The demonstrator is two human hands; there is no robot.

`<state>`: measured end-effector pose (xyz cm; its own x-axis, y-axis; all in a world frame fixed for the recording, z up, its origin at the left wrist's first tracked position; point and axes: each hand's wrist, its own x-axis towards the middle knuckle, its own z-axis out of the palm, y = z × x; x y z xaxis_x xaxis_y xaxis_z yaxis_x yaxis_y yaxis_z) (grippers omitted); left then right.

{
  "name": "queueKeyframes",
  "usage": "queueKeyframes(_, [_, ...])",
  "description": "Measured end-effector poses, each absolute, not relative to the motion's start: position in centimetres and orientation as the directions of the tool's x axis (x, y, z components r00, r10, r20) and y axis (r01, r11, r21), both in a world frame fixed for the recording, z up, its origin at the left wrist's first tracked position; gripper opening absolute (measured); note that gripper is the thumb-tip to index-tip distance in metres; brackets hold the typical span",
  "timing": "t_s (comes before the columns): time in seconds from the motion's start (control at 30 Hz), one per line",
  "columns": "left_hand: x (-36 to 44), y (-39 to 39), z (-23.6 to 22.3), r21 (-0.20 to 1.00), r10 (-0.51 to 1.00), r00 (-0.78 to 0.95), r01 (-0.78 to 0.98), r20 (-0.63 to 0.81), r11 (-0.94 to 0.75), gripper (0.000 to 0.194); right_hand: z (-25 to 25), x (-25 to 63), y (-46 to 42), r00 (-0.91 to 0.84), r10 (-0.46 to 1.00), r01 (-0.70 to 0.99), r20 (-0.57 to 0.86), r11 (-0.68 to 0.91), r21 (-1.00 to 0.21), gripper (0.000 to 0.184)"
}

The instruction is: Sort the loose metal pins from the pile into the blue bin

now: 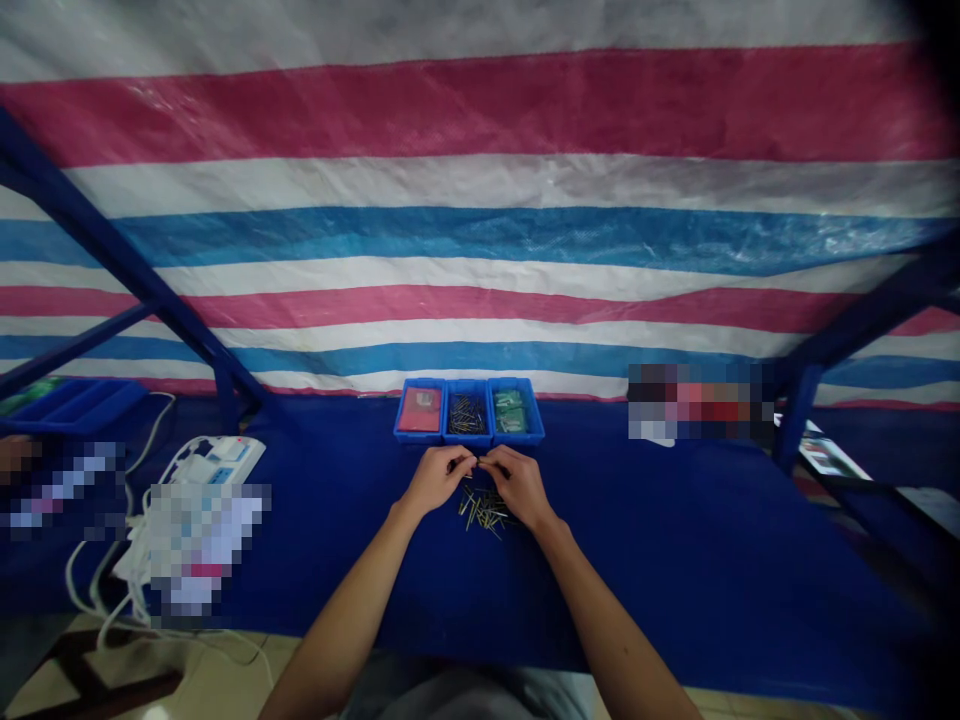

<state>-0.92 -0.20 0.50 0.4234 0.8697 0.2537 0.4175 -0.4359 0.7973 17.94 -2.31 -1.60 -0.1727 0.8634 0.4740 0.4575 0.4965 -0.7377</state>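
The print on the green packets [511,415] in your right bin [519,438] is too small to read, and so is the pale patch on the red packet [417,415] in your left bin [418,438]. The blue marking on the white power strip [226,460], off to your left, is just as hard to make out, though a small red light shows near its far end. Your left hand [441,476] and right hand [517,484] come together at the fingertips, thumbs and fingers drawn in close; you may have something small and dark pinched there, but I cannot tell what it is or which hand has it. The loose pile [486,510] of slim metal pieces, some brassy and some dark, lies on the blue table [637,570] just below your fingertips, between your wrists. Beyond your hands, the three blue bins stand side by side, near the striped sheet [480,180]; your middle bin [467,439] holds more metal pieces, jumbled and mostly dark. White cables [131,600] trail from the strip toward the table's near edge.
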Motion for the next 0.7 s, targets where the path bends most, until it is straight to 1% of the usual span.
queueKeyframes(0.1, [-0.96,-0.23,0.57,0.795,0.87,0.421,0.419,0.258,-0.438,0.026,-1.59,17.91,-2.33,-0.165,0.863,0.458,0.477,0.496,-0.738,0.021])
queueKeyframes(0.37, [-0.94,-0.13,0.52,0.8,0.873,0.411,0.413,0.263,-0.436,0.024,-1.06,17.87,-2.5,-0.163,0.867,0.469,0.471,0.488,-0.736,0.012])
queueKeyframes(0.7, [-0.94,-0.04,0.36,0.813,0.878,0.387,0.388,0.284,-0.434,0.023,-0.75,17.86,-2.51,-0.199,0.868,0.522,0.454,0.486,-0.701,0.017])
